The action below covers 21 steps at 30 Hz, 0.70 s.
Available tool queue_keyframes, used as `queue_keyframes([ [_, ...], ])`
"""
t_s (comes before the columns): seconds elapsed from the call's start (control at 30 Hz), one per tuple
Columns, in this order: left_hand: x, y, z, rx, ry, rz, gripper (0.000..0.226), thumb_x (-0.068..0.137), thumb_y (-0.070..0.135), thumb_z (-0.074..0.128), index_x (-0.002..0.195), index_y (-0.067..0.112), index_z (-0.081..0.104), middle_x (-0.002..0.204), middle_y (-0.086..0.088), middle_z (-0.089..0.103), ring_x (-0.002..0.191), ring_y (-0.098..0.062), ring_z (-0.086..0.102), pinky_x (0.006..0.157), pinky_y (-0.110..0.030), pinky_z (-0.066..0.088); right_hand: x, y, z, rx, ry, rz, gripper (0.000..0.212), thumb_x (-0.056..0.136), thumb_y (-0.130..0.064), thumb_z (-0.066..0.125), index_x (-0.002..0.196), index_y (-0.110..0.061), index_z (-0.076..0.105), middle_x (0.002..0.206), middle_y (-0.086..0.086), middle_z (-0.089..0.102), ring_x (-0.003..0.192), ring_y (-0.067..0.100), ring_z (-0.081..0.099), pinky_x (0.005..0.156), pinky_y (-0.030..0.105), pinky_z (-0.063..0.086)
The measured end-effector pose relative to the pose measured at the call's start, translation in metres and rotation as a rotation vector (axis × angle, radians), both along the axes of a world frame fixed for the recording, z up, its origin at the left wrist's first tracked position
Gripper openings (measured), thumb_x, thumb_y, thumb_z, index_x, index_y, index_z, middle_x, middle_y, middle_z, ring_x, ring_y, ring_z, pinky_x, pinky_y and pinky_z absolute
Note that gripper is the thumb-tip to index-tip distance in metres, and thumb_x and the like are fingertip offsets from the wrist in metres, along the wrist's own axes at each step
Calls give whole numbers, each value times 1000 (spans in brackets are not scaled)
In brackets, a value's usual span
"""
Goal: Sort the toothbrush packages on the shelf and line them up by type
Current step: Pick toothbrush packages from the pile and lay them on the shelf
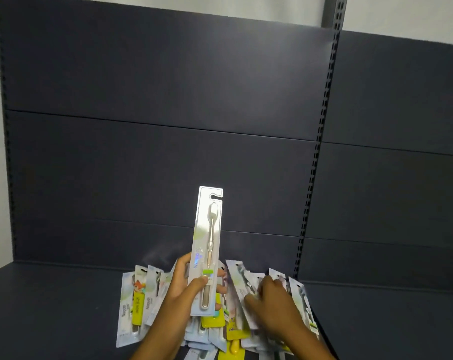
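I see the left hand gripping one white toothbrush package upright; right hand rests on the pile.

Dim, even light from above; soft sheen on the dark back panel; right hand motion-blurred; wide-angle bending at edges.

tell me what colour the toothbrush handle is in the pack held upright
Pale gold, champagne-like, inside the upright pack gripped by the left hand; head view.
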<state>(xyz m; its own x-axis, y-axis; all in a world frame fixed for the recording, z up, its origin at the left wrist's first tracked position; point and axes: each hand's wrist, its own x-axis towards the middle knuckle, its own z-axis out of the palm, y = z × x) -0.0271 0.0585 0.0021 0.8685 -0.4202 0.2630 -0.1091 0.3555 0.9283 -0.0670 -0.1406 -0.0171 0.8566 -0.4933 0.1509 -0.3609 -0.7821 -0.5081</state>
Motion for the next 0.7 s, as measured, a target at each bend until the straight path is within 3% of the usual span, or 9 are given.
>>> queue_keyframes([
  [0.1, 7, -3, -4, -32, 45, 3, 38, 95, 9, 54, 126, 31, 52, 118, -9, 69, 102, -29, 70, 89, -55, 54, -1, -4, 0, 343, -234, 46, 16, 88, -27, 58, 91, -17, 46, 77, 0, 54, 62, 14, 48, 60, 31, 39],
  [0.2, 6, -8, -3, -69, 53, -20, 40, 93, 6, 56, 126, 28, 54, 117, -5, 70, 106, -28, 69, 92, -55, 53, -8, -8, 4, 548, -415, 110, 15, 91, -20, 63, 97, -23, 49, 92, 3, 56, 72, 12, 55, 66, 29, 47],
  [0.3, 2, -18, -1, -73, 32, -9, 40, 91, 5, 59, 126, 24, 56, 115, -7, 71, 105, -29, 69, 93, -54, 53, -21, -13, 15, 661, -560, 184, 19, 94, -6, 58, 108, -17, 52, 108, 3, 55, 77, -4, 61, 63, 13, 49],
  [0.47, -8, -45, 7, -26, -95, 67, 41, 85, 5, 66, 123, 22, 60, 111, -5, 73, 103, -26, 70, 91, -48, 55, -49, -37, 30, 773, -729, 220, 30, 94, 3, 48, 112, -19, 56, 108, -5, 66, 81, 10, 67, 62, 19, 52],
  [0.6, -27, -78, 17, 14, -183, 75, 41, 85, 7, 67, 121, 24, 60, 104, -4, 75, 95, -22, 72, 78, -32, 61, -73, -69, 38, 719, -822, 234, 34, 91, 10, 51, 114, -15, 54, 110, -5, 65, 85, 7, 67, 68, 17, 52],
  [0.7, -48, -108, 22, 33, -207, 65, 41, 85, 9, 68, 121, 24, 59, 105, -3, 74, 96, -21, 72, 83, -35, 60, -90, -100, 40, 742, -848, 261, 32, 91, 13, 51, 115, -10, 51, 113, -2, 66, 86, 10, 71, 67, 20, 55],
])
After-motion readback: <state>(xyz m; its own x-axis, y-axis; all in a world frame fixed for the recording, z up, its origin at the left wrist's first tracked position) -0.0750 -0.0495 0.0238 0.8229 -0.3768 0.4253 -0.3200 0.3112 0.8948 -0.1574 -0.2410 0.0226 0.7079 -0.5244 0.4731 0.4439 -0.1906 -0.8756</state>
